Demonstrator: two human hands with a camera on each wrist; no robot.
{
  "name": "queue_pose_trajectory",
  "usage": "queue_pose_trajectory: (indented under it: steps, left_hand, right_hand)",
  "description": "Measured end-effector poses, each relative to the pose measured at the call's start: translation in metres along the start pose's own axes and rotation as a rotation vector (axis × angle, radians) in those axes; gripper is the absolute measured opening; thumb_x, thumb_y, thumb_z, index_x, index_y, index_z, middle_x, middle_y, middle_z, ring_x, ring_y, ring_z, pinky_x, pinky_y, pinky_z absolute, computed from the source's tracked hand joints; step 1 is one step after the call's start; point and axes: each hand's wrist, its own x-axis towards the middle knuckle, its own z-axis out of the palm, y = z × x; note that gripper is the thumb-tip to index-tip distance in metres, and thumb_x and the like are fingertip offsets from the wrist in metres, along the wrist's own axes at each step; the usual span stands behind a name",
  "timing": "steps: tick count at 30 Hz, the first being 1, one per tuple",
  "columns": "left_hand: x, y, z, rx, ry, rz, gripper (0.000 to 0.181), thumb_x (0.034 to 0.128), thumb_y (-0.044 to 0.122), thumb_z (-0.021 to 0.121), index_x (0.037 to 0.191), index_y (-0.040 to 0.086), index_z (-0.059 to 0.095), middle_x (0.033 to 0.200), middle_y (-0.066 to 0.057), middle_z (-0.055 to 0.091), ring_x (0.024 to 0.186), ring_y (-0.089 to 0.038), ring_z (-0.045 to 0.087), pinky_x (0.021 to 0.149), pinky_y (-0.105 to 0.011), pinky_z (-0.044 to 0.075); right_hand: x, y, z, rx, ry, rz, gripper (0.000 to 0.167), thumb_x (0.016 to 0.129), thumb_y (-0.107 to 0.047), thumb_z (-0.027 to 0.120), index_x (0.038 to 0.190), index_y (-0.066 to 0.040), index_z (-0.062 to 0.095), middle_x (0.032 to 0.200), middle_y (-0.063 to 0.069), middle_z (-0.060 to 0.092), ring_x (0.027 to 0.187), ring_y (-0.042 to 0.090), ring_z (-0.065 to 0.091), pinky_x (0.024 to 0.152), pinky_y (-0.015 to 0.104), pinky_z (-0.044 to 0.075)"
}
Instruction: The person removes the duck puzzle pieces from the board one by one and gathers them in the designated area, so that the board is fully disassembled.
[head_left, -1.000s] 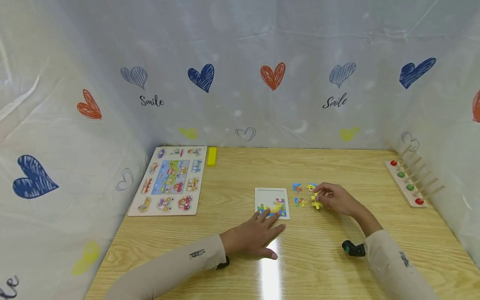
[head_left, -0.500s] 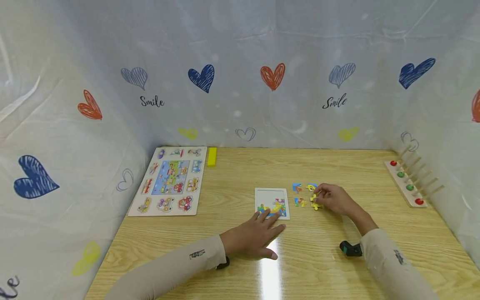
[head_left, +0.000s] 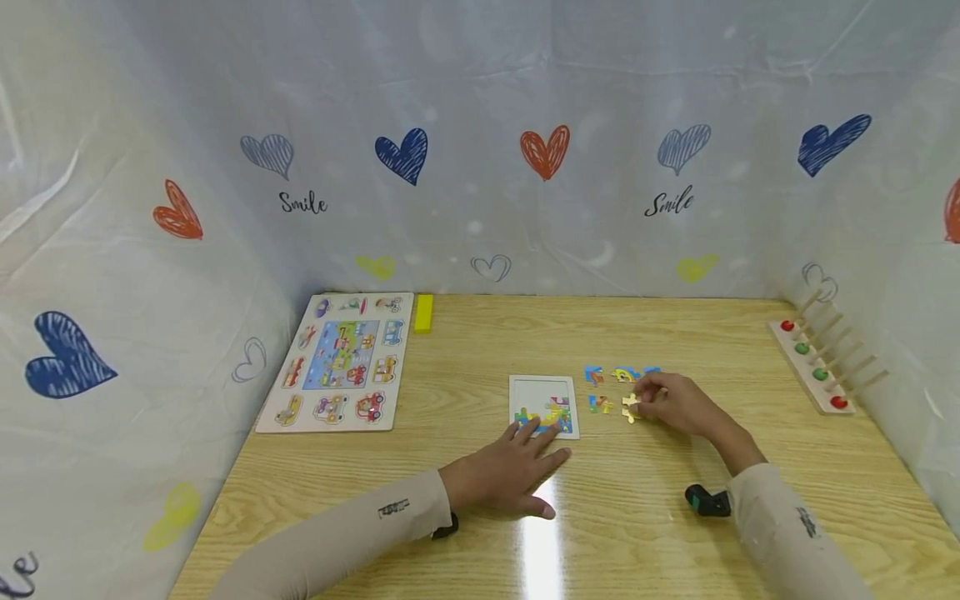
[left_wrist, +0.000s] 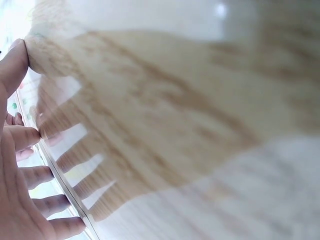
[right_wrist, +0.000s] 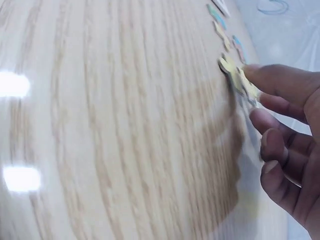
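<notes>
White cloth (head_left: pixel 465 67) w/ red, blue + yellow hearts goes up the L side + back. Beige L sleeve (head_left: pixel 352 521) comes in from the bottom. Nr the far L corner of the wood table (head_left: pixel 480 342), a vehicle puzzle board (head_left: pixel 341 354) lies flat, w/ a red car at its bottom R + a blue town pic in the mid. Yellow block (head_left: pixel 423 314) is just beside it, by the top R corner. Next comes L hand (head_left: pixel 510 475): fingers spread wide, tips on the near part of a small white puzzle tray (head_left: pixel 540 393). Tray lies flat; bright pcs fill its near part + some of the R side, the far part is bare white. Just R of it, loose puzzle pcs (head_left: pixel 600 405) lie on the wood, blue w/ other colours. Then a yellow puzzle pc (head_left: pixel 629 409), held by R hand (head_left: pixel 675 407): thumb + finger pinch it, tips close tog. Can't tell if the pc touches wood. Black gadget (head_left: pixel 707 501) sits at the R wrist, by the beige R sleeve (head_left: pixel 798 529). Far R: wooden peg board (head_left: pixel 810 371) w/ thin sticks + red + green balls.
</notes>
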Motion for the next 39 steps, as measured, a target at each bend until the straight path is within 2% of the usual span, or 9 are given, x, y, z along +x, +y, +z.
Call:
queue_pose_trajectory:
  steps: [12,20,39]
  left_hand:
    - [0.0007,-0.0005,-0.0004,0.008,-0.003,0.007,0.083,0.0969,0.070,0.042,0.161,0.020,0.024,0.168,-0.016,0.016,0.152,-0.042,0.020,0.117,-0.057,0.032]
    - [0.0020,-0.0012,0.0019,0.003,-0.006,0.003,0.083,0.0966,0.070,0.041,0.161,0.021,0.023,0.168,-0.015,0.014,0.153,-0.042,0.019,0.117,-0.056,0.031]
    - [0.0007,-0.0014,0.0024,0.003,0.006,0.005,0.084,0.0964,0.071,0.041,0.161,0.021,0.024,0.168,-0.015,0.015,0.152,-0.042,0.021,0.117,-0.056,0.031]
  right_hand:
    - [-0.0068,0.0022,-0.0027,-0.020,-0.081,0.013,0.035,0.084,-0.026,0.082,0.109,-0.006,0.069,0.094,0.003,0.063,0.085,0.015,0.055,0.071,0.028,0.046]
    - [-0.0066,0.0014,-0.0007,-0.022,-0.072,-0.002,0.028,0.087,-0.020,0.078,0.110,-0.005,0.070,0.093,0.003,0.063,0.083,0.013,0.054,0.069,0.028,0.046]
    - [-0.0053,0.0062,-0.0023,-0.019,-0.075,-0.013,0.029,0.089,-0.017,0.075,0.115,-0.004,0.070,0.094,0.004,0.061,0.076,0.014,0.050,0.065,0.026,0.044]
